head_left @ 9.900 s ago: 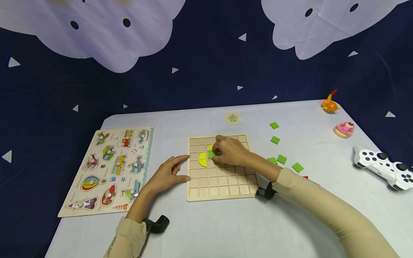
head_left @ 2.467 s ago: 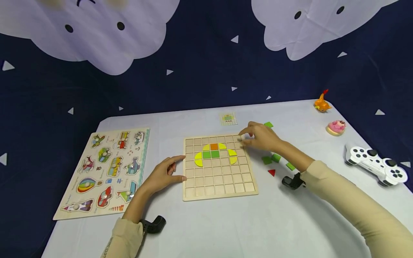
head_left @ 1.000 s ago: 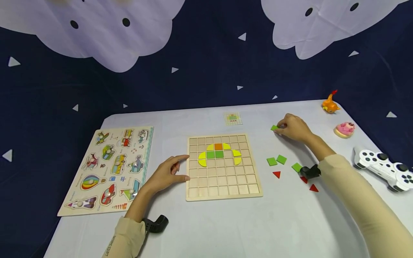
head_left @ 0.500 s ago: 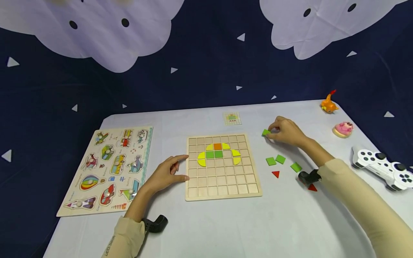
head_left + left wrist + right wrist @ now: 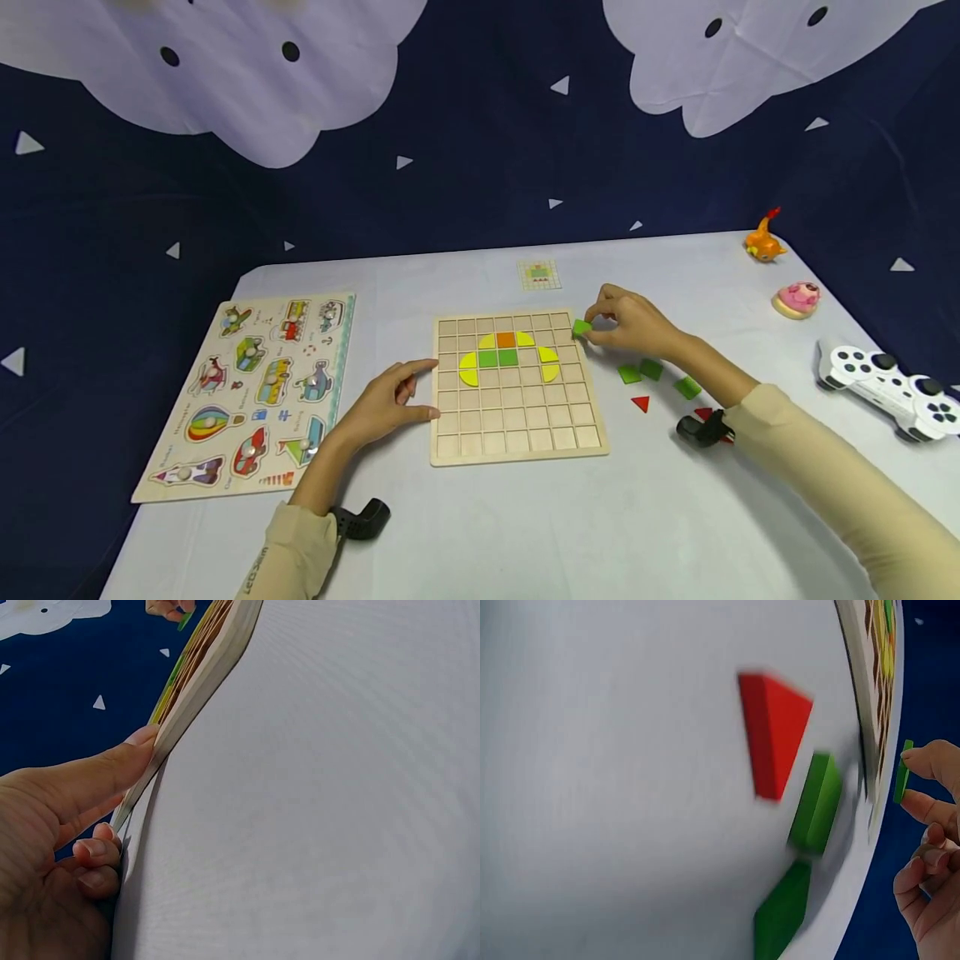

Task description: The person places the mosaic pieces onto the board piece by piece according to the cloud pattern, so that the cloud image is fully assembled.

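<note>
My right hand is clamped on a bright green, flat square tile, thumb and fingertip pinching it at its edges. The tile sits at the tips of this grip, by the far right part of the rim of a pale wooden, gridded square board; whether it touches that rim I cannot tell.

The board stretches to the left of my pinch and back towards me. On it, left of the grip, lie two green squares side by side, an orange square just beyond the right-hand one, and yellow quarter-round pieces about them.

My left hand is at the board's opposite edge, thumb and forefinger spread apart, their tips against the wood.

Nearer me than the right-hand pinch, under my forearm's side, three loose green tiles rest on the white cloth, with a small red triangle just beside them and more red partly hidden by the black wrist camera.

Beyond and left of the pinch lies a small printed grid card; well to its right, a white game controller.
</note>
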`<action>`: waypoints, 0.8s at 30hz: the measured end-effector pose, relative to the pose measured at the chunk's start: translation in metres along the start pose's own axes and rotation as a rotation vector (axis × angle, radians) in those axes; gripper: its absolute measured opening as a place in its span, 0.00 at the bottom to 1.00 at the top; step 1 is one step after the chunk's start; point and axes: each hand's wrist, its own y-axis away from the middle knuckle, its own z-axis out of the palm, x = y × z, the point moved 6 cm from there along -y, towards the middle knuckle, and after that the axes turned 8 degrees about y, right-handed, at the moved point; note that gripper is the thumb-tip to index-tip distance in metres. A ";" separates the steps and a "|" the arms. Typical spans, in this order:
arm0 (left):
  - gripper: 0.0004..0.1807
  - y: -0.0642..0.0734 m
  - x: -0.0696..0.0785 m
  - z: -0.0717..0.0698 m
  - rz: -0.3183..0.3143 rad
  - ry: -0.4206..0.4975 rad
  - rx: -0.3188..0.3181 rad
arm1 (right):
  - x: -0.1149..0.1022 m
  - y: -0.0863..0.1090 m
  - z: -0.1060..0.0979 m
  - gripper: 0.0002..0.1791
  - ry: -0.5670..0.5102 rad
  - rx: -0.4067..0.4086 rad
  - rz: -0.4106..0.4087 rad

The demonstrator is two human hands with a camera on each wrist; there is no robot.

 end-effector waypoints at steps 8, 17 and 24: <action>0.40 -0.001 0.000 0.000 -0.001 -0.009 -0.004 | -0.035 -0.003 0.009 0.11 -0.021 -0.030 -0.099; 0.40 -0.001 -0.001 -0.001 -0.007 -0.011 0.001 | -0.061 -0.010 0.022 0.13 -0.016 -0.081 -0.151; 0.40 0.000 -0.001 0.000 -0.012 -0.003 0.001 | -0.075 -0.017 0.033 0.14 0.052 -0.098 -0.226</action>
